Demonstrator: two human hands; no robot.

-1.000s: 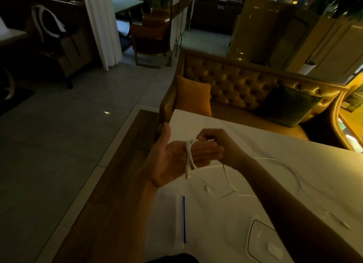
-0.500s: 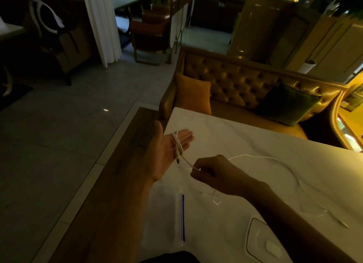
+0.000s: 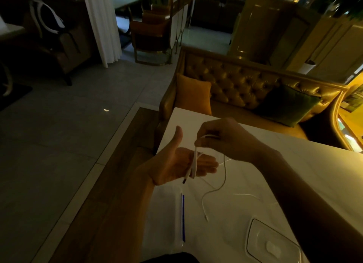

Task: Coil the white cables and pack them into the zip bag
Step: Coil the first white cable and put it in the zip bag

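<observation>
My left hand [image 3: 176, 164] is held flat, palm up, over the table's left edge, and a white cable [image 3: 193, 165] is looped around its fingers with a dark plug end hanging below them. Just above those fingers, my right hand [image 3: 222, 141] pinches the same cable. From there the cable drops in a loose curve [image 3: 218, 188] to the white table [image 3: 306, 170], ending in a small plug. A clear zip bag [image 3: 167, 217] with a blue zip strip lies flat on the table under my left forearm. Another thin white cable [image 3: 247, 195] lies on the table.
A clear plastic tray or lid [image 3: 273, 243] lies at the near right of the table. Behind the table stands a tufted golden sofa [image 3: 235, 86] with an orange cushion [image 3: 193, 95] and a dark green cushion [image 3: 284, 105]. Grey tiled floor lies to the left.
My right hand rose from low over the table to above my left fingers, carrying the cable up over them. The loose length on the table has shortened and drawn closer.
</observation>
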